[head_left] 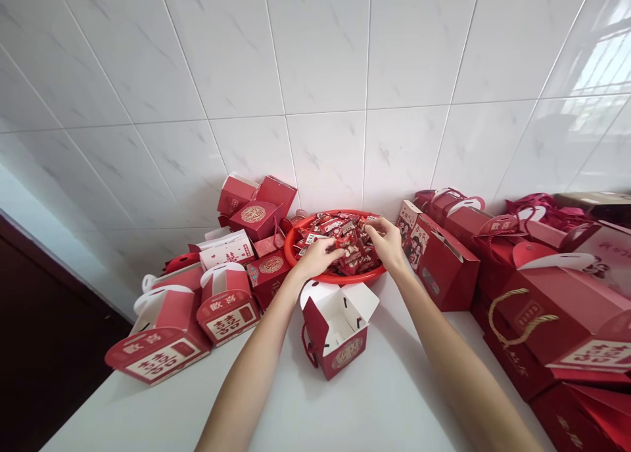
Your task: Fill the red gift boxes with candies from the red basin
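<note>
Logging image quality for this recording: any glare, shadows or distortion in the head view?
In the head view, window-like glare sits upper right on the wall tiles; in the same view, soft shadows fall on the white table near the open box, and tile lines splay outward, suggesting wide-angle distortion.

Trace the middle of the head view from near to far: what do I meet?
White tabletop, open red cardboard box with white inside, round red plastic basin holding red-wrapped packets, white grey-veined tiled wall.
</note>
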A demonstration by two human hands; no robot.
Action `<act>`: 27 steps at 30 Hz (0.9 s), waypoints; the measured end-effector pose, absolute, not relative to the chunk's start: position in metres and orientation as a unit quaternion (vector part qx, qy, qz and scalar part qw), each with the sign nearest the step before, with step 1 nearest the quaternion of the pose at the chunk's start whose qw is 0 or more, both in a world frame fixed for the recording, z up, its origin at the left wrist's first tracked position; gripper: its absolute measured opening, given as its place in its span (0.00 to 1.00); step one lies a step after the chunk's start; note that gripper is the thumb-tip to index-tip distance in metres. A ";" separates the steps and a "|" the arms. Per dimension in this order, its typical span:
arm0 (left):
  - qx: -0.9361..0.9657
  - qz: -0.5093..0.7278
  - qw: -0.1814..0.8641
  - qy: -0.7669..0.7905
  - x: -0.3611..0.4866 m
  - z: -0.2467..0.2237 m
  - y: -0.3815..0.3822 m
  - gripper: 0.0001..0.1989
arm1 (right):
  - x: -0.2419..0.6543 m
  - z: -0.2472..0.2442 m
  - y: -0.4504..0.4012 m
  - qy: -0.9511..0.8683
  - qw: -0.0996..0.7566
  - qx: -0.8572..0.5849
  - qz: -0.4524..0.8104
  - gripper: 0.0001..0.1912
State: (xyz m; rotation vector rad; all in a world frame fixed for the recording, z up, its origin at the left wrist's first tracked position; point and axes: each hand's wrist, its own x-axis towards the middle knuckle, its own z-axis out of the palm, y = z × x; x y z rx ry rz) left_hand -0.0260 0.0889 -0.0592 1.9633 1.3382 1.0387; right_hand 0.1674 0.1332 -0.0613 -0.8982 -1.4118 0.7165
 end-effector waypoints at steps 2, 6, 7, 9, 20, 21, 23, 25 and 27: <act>0.693 0.448 0.285 0.488 -0.027 -0.060 0.090 0.17 | 0.166 -0.059 0.129 -0.641 0.599 -0.358 0.320 0.14; 0.653 0.517 0.319 0.453 -0.028 -0.059 0.088 0.21 | 0.164 -0.054 0.122 -0.709 0.532 -0.319 0.334 0.17; 0.653 0.521 0.323 0.445 -0.028 -0.058 0.087 0.22 | 0.164 -0.054 0.121 -0.727 0.511 -0.314 0.334 0.18; 0.653 0.521 0.334 0.436 -0.028 -0.057 0.085 0.21 | 0.165 -0.054 0.120 -0.753 0.478 -0.309 0.330 0.21; 0.588 0.528 0.400 0.465 -0.031 -0.057 0.085 0.22 | 0.165 -0.059 0.125 -0.642 0.581 -0.318 0.386 0.19; 0.592 0.531 0.393 0.463 -0.032 -0.057 0.085 0.23 | 0.164 -0.058 0.123 -0.644 0.583 -0.318 0.380 0.17; 0.598 0.535 0.382 0.459 -0.032 -0.058 0.085 0.22 | 0.162 -0.056 0.119 -0.667 0.580 -0.301 0.358 0.13; 0.598 0.543 0.369 0.460 -0.033 -0.058 0.085 0.20 | 0.161 -0.053 0.114 -0.705 0.559 -0.273 0.340 0.10; 0.592 0.559 0.347 0.465 -0.032 -0.057 0.084 0.18 | 0.161 -0.050 0.110 -0.743 0.525 -0.260 0.324 0.09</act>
